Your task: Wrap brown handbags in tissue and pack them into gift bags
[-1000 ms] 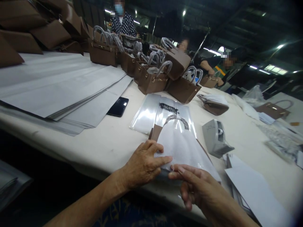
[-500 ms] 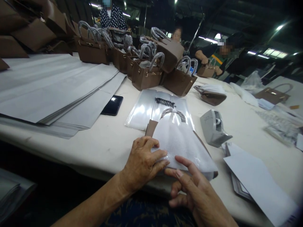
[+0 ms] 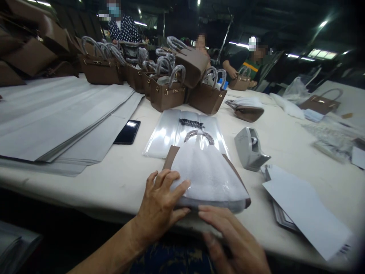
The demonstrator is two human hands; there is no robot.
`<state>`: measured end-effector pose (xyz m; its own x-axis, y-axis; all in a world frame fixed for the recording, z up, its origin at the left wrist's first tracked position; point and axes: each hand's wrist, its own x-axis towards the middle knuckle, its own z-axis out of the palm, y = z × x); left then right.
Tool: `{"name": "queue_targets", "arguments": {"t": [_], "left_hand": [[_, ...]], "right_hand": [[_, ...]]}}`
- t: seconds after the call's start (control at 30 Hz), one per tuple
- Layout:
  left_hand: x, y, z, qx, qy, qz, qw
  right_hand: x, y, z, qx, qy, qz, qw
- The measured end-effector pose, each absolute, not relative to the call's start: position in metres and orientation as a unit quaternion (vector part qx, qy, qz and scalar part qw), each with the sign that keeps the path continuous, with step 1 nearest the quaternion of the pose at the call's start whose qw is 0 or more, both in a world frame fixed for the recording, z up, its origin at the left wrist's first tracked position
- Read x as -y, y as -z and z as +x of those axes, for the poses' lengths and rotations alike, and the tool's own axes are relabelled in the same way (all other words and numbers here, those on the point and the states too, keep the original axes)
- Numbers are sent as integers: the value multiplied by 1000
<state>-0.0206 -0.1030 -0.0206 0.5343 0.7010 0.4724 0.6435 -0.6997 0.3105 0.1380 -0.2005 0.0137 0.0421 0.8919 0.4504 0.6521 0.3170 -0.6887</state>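
Right hand (image 3: 229, 238): blurred, fingers parted, near the front edge of a brown leather-look handbag (image 3: 170, 156). Left hand (image 3: 162, 199): fingers spread on the soft white sheet (image 3: 207, 173) covering it. The handbag lies at the near side of the cream worktop (image 3: 119, 182), overlapping a glossy clear plastic sleeve (image 3: 164, 135). Farther: clustered handbags (image 3: 167, 95).

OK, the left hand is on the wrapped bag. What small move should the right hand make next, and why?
Probably bring the right hand to the near right corner of the brown bag and steady it: the left hand is on the left part of the white wrap, while that right corner shows with no hand on it.
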Motion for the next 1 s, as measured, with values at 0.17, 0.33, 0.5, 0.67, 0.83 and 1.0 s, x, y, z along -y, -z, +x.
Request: {"name": "queue_targets", "arguments": {"t": [0.17,0.33,0.5,0.67,0.83,1.0], "left_hand": [[106,32,-18,-358,-321,877,26],[109,36,-20,-349,-321,880,5],[118,51,-27,-316,-365,874,-60],[139,67,-33,-311,-414,848,-114],[152,80,-39,-294,-432,833,-181],[154,88,-47,-284,-465,816,-193]], "right_hand": [[173,29,124,803,156,-459,348],[174,51,127,805,197,-475,296],[186,0,173,792,129,-429,415],[123,-62,244,622,-34,-660,420],[43,-80,263,615,-310,-604,400],[38,-75,240,653,-408,-555,314]]}}
